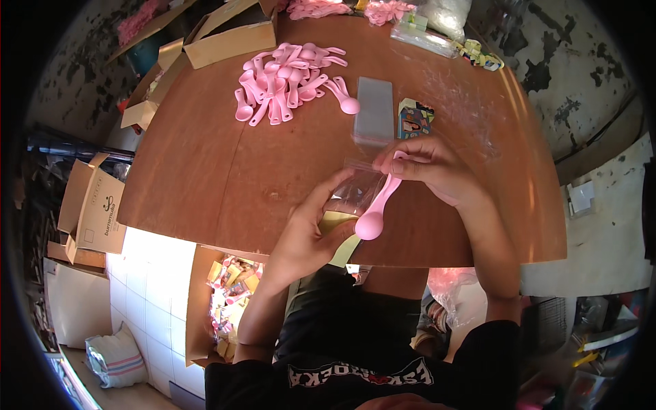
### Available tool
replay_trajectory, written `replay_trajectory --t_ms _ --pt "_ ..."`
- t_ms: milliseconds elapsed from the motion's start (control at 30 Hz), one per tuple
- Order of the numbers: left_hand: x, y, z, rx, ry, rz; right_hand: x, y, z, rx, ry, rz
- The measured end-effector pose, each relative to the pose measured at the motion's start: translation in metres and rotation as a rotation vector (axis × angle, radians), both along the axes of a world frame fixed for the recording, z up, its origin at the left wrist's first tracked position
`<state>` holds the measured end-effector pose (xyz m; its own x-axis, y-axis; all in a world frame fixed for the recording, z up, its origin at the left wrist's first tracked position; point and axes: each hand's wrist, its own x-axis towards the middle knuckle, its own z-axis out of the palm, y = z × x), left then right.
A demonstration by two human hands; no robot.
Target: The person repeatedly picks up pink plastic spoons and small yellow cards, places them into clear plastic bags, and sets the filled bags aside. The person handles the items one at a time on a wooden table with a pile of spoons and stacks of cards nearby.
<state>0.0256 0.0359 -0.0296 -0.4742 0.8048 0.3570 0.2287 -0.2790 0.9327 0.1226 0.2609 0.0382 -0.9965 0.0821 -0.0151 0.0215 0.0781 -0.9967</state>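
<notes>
Right hand (pixel 430 167): one pink spoon (pixel 376 212) | left hand (pixel 307 232): one clear bag (pixel 352 191)

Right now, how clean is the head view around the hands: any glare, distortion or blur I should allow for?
Head view: the fisheye bends the wooden table edges and blackens the corners; sunlight washes out the tiled floor at lower left; the clear bag in the left hand shows faint reflections; the pink spoon held by the right hand reads sharp, the rim clutter soft.
</notes>
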Motion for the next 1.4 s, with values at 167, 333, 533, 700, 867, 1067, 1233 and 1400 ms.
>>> replay_trajectory --t_ms 167,333,533,700,867,1067,1233,1400 --pt "0.002 -0.004 0.009 -0.121 -0.107 0.001 0.006 0.022 -0.004 -0.237 0.209 -0.033" --pt "0.001 -0.007 0.010 -0.105 -0.021 -0.057 0.001 0.021 -0.008 -0.234 0.316 -0.233" --pt "-0.003 -0.003 0.005 -0.004 0.214 0.066 -0.005 -0.015 -0.008 0.045 0.240 -0.303" --pt "-0.003 -0.004 0.003 -0.074 0.137 0.106 -0.004 -0.033 -0.001 -0.007 0.311 -0.367" --pt "-0.004 -0.004 -0.003 -0.089 0.039 0.048 -0.005 -0.035 -0.006 0.059 0.390 -0.350" --pt "-0.003 -0.002 0.004 -0.094 0.028 0.074 -0.005 -0.044 -0.012 0.156 0.400 -0.302" --pt "-0.003 -0.001 0.000 -0.014 0.109 0.102 -0.005 -0.047 -0.011 0.258 0.477 -0.366" --pt "0.000 -0.002 0.008 -0.067 0.028 0.038 -0.001 -0.053 0.001 0.387 0.420 -0.402"
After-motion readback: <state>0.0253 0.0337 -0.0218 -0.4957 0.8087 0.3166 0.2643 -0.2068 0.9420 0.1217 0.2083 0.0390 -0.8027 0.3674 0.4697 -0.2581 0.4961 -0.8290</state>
